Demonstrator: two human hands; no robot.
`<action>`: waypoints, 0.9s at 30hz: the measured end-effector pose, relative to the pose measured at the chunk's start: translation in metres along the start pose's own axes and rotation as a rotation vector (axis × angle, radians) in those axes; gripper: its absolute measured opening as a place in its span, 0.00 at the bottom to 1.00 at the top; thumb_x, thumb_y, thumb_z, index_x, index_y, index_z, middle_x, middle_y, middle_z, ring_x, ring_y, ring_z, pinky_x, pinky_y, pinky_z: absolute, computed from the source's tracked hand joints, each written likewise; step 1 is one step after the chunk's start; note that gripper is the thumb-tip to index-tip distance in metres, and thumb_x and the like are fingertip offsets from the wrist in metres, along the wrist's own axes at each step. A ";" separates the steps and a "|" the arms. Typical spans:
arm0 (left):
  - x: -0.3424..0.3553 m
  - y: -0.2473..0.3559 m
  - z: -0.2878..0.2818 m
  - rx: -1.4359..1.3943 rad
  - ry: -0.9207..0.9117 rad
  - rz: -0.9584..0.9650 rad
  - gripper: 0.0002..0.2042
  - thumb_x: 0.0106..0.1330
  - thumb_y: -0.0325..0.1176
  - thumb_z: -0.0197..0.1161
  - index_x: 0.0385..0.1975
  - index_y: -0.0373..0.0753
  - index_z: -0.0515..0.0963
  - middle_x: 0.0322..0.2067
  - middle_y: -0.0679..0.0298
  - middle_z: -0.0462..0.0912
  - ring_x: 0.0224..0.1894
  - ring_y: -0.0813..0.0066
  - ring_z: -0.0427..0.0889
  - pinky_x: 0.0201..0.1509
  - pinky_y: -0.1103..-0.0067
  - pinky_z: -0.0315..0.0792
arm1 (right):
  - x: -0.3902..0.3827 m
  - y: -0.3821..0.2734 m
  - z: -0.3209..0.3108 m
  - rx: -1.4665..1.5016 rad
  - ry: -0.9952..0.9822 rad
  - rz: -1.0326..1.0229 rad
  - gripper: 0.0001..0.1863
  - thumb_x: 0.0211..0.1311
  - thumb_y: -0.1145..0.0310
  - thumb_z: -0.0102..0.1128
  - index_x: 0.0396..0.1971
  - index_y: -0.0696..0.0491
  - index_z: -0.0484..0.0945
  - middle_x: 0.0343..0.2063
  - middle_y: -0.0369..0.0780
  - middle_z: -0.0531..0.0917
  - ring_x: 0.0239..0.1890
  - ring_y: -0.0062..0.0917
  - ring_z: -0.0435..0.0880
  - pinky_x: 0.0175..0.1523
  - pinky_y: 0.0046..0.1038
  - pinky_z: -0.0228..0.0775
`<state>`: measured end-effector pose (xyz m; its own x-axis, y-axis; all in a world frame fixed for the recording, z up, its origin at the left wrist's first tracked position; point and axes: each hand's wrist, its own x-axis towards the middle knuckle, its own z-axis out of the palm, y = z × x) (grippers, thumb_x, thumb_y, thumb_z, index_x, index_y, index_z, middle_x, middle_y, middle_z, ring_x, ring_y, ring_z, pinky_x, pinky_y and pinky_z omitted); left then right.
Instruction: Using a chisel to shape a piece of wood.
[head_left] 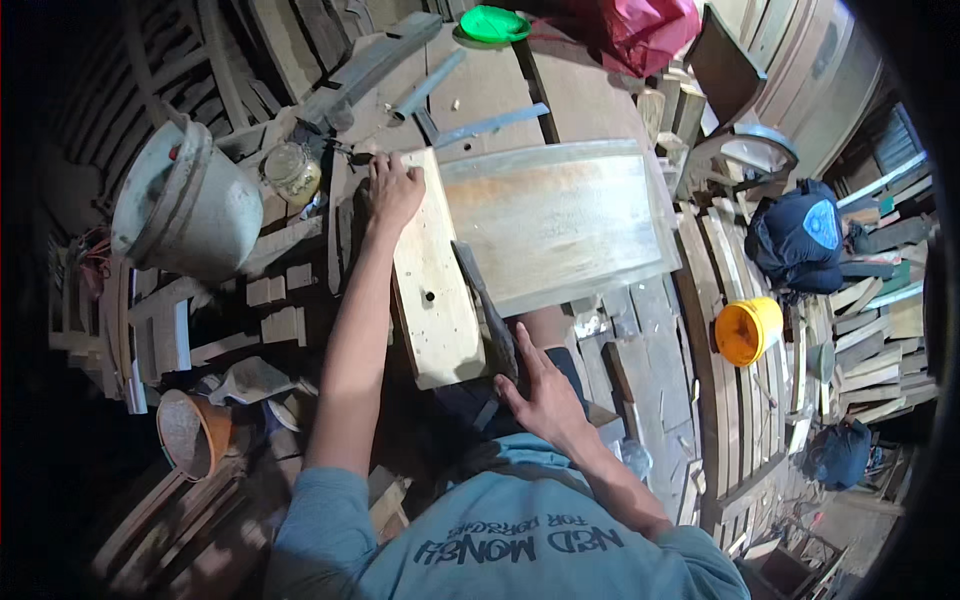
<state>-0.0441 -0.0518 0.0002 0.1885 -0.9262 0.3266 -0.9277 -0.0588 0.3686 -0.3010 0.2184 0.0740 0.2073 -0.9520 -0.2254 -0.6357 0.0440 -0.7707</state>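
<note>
My left hand (397,192) is closed over the far end of a pale wooden board (438,300), its fingers bent at the edge. The board lies lengthwise before me, with a dark round hole and several small specks in its face. Along its right edge lies a long, slim dark tool (487,305), thicker toward me; its exact kind is unclear. My right hand (548,395) is at the tool's near end, thumb and forefinger apart on either side of it. Right of the board lies a wide, pale, flat sheet (560,225) with a brownish streak.
At left stand a large grey bucket (215,200), a glass jar (292,170) and an orange-brown pail (190,435). Metal strips (490,124) and a green dish (494,24) lie at the far side. A yellow bucket (748,331) and a dark bag (798,238) are at right, among stacked wood.
</note>
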 end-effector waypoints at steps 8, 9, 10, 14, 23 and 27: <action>0.003 0.003 -0.001 -0.021 0.018 0.039 0.21 0.62 0.39 0.49 0.47 0.28 0.69 0.51 0.42 0.70 0.56 0.44 0.67 0.61 0.59 0.62 | 0.002 0.013 -0.014 -0.050 0.006 -0.055 0.32 0.59 0.62 0.59 0.65 0.49 0.65 0.42 0.50 0.78 0.40 0.50 0.80 0.44 0.42 0.74; 0.001 -0.001 0.000 -0.019 0.044 0.062 0.21 0.62 0.39 0.49 0.48 0.27 0.70 0.52 0.42 0.70 0.56 0.44 0.68 0.62 0.59 0.62 | 0.008 0.010 -0.009 -0.045 0.027 -0.069 0.32 0.59 0.62 0.58 0.65 0.50 0.64 0.41 0.50 0.77 0.39 0.49 0.80 0.43 0.42 0.74; 0.002 -0.010 0.006 0.043 0.130 0.093 0.22 0.62 0.39 0.49 0.49 0.27 0.70 0.52 0.42 0.70 0.55 0.44 0.69 0.61 0.59 0.62 | 0.017 0.006 -0.001 -0.040 0.047 -0.082 0.32 0.60 0.62 0.57 0.65 0.51 0.63 0.40 0.49 0.77 0.38 0.49 0.80 0.43 0.43 0.74; -0.002 0.006 0.000 0.009 0.052 0.034 0.22 0.62 0.39 0.50 0.49 0.28 0.70 0.52 0.42 0.70 0.56 0.43 0.69 0.60 0.58 0.63 | 0.034 -0.001 -0.014 -0.178 -0.006 -0.109 0.32 0.60 0.62 0.55 0.63 0.57 0.63 0.48 0.53 0.76 0.38 0.48 0.82 0.42 0.42 0.78; 0.005 -0.001 0.003 -0.048 0.025 0.024 0.23 0.63 0.41 0.48 0.51 0.28 0.70 0.58 0.39 0.66 0.61 0.42 0.64 0.65 0.59 0.60 | 0.064 0.001 -0.004 -0.250 0.086 -0.154 0.33 0.60 0.60 0.55 0.65 0.54 0.63 0.36 0.50 0.77 0.35 0.48 0.80 0.42 0.43 0.74; -0.001 -0.003 -0.005 -0.001 0.031 0.002 0.24 0.64 0.41 0.48 0.53 0.28 0.69 0.61 0.37 0.63 0.66 0.42 0.60 0.70 0.62 0.55 | 0.051 0.001 -0.011 -0.247 0.062 -0.225 0.33 0.59 0.60 0.55 0.63 0.58 0.62 0.36 0.53 0.78 0.30 0.50 0.82 0.37 0.45 0.77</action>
<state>-0.0401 -0.0486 0.0026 0.1968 -0.9143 0.3540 -0.9277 -0.0567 0.3690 -0.2994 0.1669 0.0682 0.3223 -0.9464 -0.0233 -0.7414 -0.2371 -0.6277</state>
